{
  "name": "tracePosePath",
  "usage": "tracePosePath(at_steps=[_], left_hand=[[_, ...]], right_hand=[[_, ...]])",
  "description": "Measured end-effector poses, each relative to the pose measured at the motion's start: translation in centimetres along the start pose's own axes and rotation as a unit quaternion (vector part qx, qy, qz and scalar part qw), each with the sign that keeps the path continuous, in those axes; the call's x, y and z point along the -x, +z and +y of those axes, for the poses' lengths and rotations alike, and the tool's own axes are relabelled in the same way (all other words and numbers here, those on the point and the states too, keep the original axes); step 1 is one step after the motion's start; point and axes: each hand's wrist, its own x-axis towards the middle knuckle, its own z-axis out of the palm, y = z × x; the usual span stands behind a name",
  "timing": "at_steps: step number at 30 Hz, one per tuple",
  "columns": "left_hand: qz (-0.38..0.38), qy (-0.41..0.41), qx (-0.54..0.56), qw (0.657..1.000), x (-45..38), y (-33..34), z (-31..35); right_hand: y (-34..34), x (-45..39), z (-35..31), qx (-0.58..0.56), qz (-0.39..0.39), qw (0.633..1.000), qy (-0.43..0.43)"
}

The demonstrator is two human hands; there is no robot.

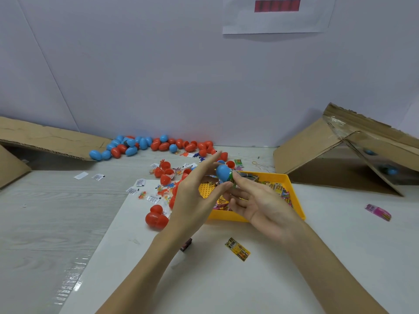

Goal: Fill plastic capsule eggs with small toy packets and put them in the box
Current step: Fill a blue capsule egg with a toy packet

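My left hand (195, 198) holds a blue capsule egg half (222, 172) between thumb and fingers, above the yellow tray (294, 196). A green toy packet (231, 177) sticks out of the egg's open end. The index fingertip of my right hand (258, 202) presses on that packet, and its other fingers are loosely bent with nothing in them. The cardboard box (317, 150) lies on its side at the right, with two blue eggs (392, 171) inside behind a clear film.
The tray holds several colourful packets. Blue and red eggs (140, 146) are heaped along the back wall. Open red egg halves (156, 218) and small toy bags lie left of the tray. Loose packets (238, 249) (377, 211) lie on the table. A cardboard flap (45, 137) is at left.
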Motion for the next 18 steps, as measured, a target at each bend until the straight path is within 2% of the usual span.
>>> tracePosePath(at_steps=[3, 9, 18], left_hand=[[0.011, 0.006, 0.016, 1.0, -0.02, -0.13, 0.08], [-0.016, -0.019, 0.051, 0.998, -0.17, -0.4, 0.23], [-0.013, -0.018, 0.042, 0.999, -0.22, -0.52, -0.08]], right_hand=[[0.02, -0.07, -0.1, -0.024, -0.017, 0.999, 0.014], [-0.16, -0.09, -0.08, -0.037, -0.019, 0.999, 0.032], [0.19, -0.1, 0.09, -0.064, -0.016, 0.997, 0.048]])
